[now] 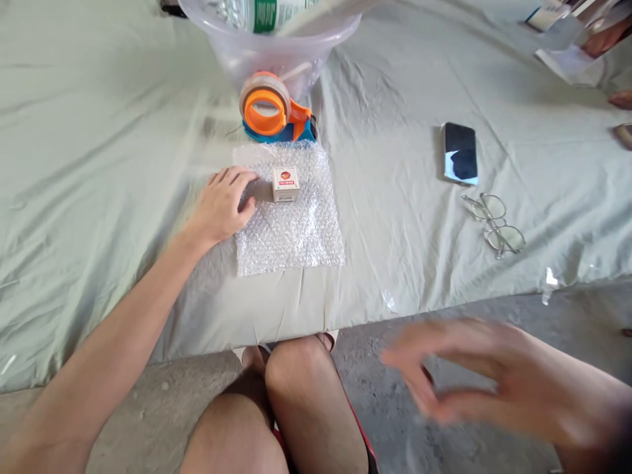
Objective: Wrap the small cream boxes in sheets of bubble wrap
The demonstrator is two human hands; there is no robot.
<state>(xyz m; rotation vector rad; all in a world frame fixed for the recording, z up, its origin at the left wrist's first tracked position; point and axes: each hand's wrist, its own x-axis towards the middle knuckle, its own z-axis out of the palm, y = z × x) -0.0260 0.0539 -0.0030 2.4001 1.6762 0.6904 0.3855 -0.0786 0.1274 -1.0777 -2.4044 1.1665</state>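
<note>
A sheet of bubble wrap (291,230) lies flat on the pale green cloth (99,164). On its upper part stands a small white box (285,183) with a red mark on top. My left hand (222,204) rests palm down on the sheet's left edge, fingers spread, fingertips just left of the box. My right hand (469,375) hovers low at the right, off the cloth and above the concrete floor; it is motion-blurred, fingers apart, and nothing shows in it.
An orange and blue tape dispenser (274,108) sits just behind the bubble wrap, a clear plastic tub (271,46) behind that. A phone (460,153) and glasses (494,224) lie to the right. Papers and another person's hand (609,36) are at far right. My knees (291,388) are below.
</note>
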